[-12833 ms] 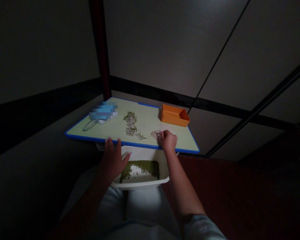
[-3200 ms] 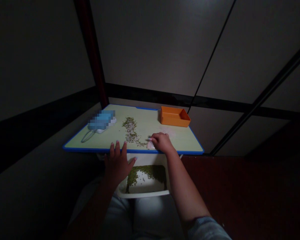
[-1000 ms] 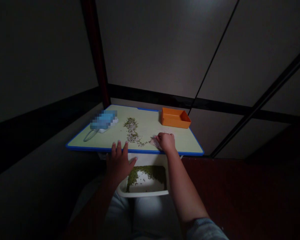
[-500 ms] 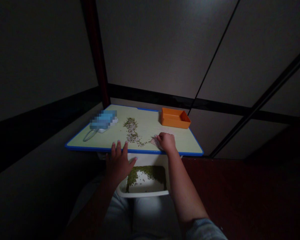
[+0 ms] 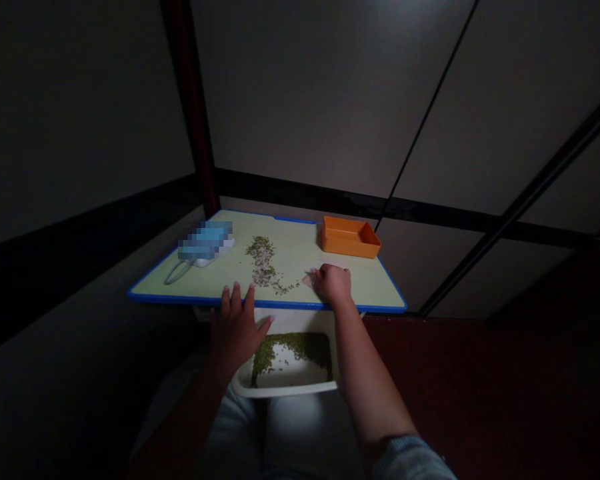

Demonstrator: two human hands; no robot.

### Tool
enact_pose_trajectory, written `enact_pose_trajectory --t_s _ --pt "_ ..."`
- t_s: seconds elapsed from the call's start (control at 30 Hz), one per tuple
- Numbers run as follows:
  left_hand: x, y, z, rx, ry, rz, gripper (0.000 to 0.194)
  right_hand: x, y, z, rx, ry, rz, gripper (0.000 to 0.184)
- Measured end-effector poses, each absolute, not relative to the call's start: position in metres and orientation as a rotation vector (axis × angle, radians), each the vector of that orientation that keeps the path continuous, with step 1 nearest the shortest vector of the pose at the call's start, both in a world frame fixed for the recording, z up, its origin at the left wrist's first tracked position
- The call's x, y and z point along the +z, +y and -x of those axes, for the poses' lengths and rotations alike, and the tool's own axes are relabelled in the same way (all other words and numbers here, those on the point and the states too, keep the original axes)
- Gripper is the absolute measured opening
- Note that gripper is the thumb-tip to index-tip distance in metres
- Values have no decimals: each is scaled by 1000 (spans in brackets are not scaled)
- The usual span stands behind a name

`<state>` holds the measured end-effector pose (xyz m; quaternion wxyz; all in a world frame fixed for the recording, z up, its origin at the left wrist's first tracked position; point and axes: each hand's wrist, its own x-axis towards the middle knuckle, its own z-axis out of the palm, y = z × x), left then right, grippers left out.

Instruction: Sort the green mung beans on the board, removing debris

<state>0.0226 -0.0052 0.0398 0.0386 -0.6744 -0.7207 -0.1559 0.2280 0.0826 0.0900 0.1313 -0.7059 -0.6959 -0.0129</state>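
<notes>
My left hand (image 5: 237,328) lies with fingers spread over the front edge of a small pale-green table with a blue rim (image 5: 220,283). My right hand (image 5: 334,283) is closed, its curled fingers low against the tabletop; what they hold, if anything, is hidden. Beside its fingertips is a small pale pinkish patch (image 5: 308,279), too blurred to name. Left of it, a scattered heap of small green beans mixed with pale grains (image 5: 263,260) trails toward this hand. Below the front edge sits a white basin (image 5: 290,389) with more green beans (image 5: 307,343) inside.
An orange open box (image 5: 351,247) stands at the table's back right. A blurred-out blue item (image 5: 205,240) with a grey loop (image 5: 179,272) lies at the left. Panelled walls (image 5: 300,100) rise behind the table, and a dark red floor (image 5: 455,380) shows at the right.
The pale patch beside my right fingertips looks smaller. My right hand stays closed in nearly the same spot, and my left hand keeps its place at the edge.
</notes>
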Motion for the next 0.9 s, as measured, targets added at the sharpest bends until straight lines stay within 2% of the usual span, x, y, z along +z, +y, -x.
enact_pose_trajectory --t_s 0.3,0.73,0.9 --pt "40 -5 -22 -474 -2199 2071 73 92 85 -221 -39 -2080 1991 34" --pt "40 -5 -22 -463 -2201 2066 73 96 87 -232 -105 -1771 2183 35" --pt "42 -5 -22 -450 -2199 2069 72 94 82 -230 -86 -1916 2029 39"
